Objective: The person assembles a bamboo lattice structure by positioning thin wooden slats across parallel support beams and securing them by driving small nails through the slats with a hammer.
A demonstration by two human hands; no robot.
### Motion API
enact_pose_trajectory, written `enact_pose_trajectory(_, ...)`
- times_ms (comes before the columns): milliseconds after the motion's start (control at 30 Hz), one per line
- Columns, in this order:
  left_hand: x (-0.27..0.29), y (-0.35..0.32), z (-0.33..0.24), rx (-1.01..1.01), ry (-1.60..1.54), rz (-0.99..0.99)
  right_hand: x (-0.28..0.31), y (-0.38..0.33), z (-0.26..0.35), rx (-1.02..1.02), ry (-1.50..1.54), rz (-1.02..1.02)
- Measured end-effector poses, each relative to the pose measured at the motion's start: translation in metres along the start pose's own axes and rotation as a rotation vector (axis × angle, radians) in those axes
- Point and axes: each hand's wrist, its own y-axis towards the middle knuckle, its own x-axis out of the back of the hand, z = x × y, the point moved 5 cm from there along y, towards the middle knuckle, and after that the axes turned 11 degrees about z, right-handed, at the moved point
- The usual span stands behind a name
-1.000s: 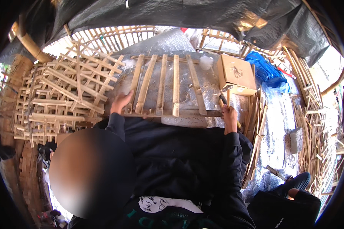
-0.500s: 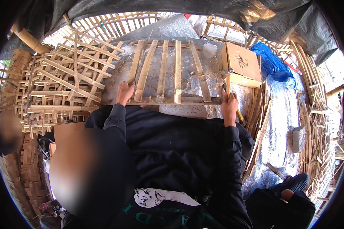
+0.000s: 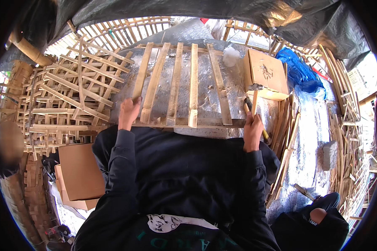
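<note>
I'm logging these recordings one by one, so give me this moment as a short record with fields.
Left hand: grip on the near end of the leftmost slat
Right hand: grip on the handle of a hammer
Between hands: four more bamboo slats, near ends over a crosspiece
Far right: carton with small thin pieces on top; blue plastic beyond
Left side: bamboo lattice
Lower right: another person, partly visible

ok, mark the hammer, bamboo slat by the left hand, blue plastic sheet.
Hammer [image 3: 254,101]: head view, middle of the handle.
Bamboo slat [image 3: 143,70]: head view, middle of its length.
Blue plastic sheet [image 3: 300,76]: head view, crumpled middle.
</note>
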Motion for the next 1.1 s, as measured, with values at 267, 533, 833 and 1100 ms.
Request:
enact_pose_trajectory(267,0.041,-0.015,0.032,0.052,0.073,0.054,-0.016,-0.024,0.04,0.043,0.04,0.145)
enact_pose_trajectory(533,0.029,-0.008,0.019,-0.096,0.029,-0.018,0.001,-0.014,0.038,0.052,0.048,0.032)
enact_pose_trajectory(833,-0.042,0.022,-0.023,-0.055,0.022,0.041,-0.017,0.004,-0.022,-0.099,-0.058,0.041)
enact_pose_trajectory(1100,-0.06,0.021,-0.015,0.031,0.003,0.2,-0.012,0.006,-0.031,-0.101,-0.113,0.052)
